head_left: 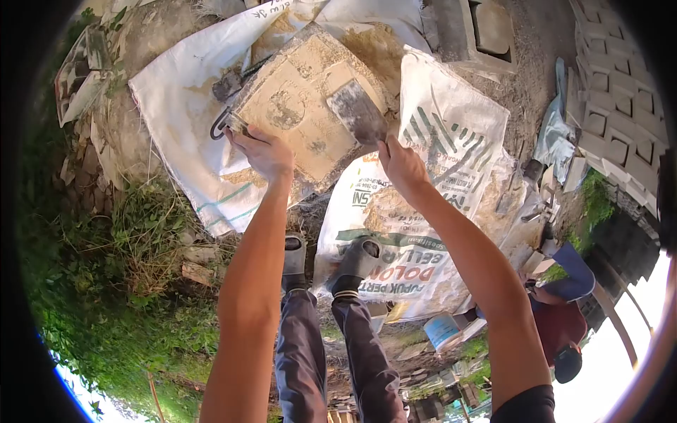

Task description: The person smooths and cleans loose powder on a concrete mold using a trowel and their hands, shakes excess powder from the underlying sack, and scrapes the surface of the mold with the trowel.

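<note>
A square, sand-coloured slab (310, 106) with a rough circular mark on its face lies tilted on white sacks in front of me. My left hand (264, 151) is closed at the slab's left corner, beside a dark metal loop handle (220, 125); its thumb lies near the top face and its fingertips are partly hidden. My right hand (405, 169) is closed around the handle end of a flat trowel (356, 111). The trowel's grey, sand-smeared blade lies over the slab's right part, apparently flat against it.
Printed white sacks (451, 134) spread under and beside the slab. Concrete blocks (617, 106) are stacked at the right, and a hollow block (486, 35) lies at the back. Another person (564, 310) is at the lower right, near a blue-white bucket (443, 331). Grass (141, 261) grows at the left.
</note>
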The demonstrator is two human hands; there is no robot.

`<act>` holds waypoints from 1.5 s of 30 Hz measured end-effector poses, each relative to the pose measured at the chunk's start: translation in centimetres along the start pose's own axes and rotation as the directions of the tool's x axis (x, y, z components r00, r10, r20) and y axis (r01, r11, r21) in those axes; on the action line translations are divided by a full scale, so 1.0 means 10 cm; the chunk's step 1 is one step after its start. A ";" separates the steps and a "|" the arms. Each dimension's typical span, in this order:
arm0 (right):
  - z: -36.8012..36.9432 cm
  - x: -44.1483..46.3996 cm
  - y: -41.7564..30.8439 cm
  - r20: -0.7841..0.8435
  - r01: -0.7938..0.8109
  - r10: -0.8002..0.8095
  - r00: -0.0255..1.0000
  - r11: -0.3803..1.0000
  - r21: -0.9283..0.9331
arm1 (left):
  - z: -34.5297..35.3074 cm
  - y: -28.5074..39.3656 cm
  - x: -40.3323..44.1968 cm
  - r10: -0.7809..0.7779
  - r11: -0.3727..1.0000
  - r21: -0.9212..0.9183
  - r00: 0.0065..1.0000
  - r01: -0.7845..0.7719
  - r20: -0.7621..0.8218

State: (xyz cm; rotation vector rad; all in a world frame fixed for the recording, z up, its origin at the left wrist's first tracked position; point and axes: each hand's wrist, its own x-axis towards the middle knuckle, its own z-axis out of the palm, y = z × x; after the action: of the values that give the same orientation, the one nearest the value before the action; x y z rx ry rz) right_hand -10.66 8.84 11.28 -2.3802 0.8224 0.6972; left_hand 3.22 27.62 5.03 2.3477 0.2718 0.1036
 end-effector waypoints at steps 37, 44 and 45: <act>-0.24 -0.56 0.40 0.072 -0.072 0.064 0.995 0.991 0.117 | -0.02 0.12 -0.03 -0.196 0.977 0.088 0.980 0.193 0.026; -0.34 0.91 -0.16 -0.227 0.171 -0.181 0.957 0.983 -0.062 | 0.01 0.08 -0.02 -0.158 0.986 0.053 0.987 0.158 0.004; -0.31 0.85 -0.09 -0.225 0.167 -0.176 0.958 0.984 -0.059 | 0.01 0.07 -0.02 -0.157 0.986 0.057 0.988 0.156 0.008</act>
State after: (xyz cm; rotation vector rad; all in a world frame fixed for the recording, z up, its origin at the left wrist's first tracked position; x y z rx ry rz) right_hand -3.30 4.11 8.61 -2.5635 0.6876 0.3759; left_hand 3.17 27.03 5.44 2.3720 0.4570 0.0047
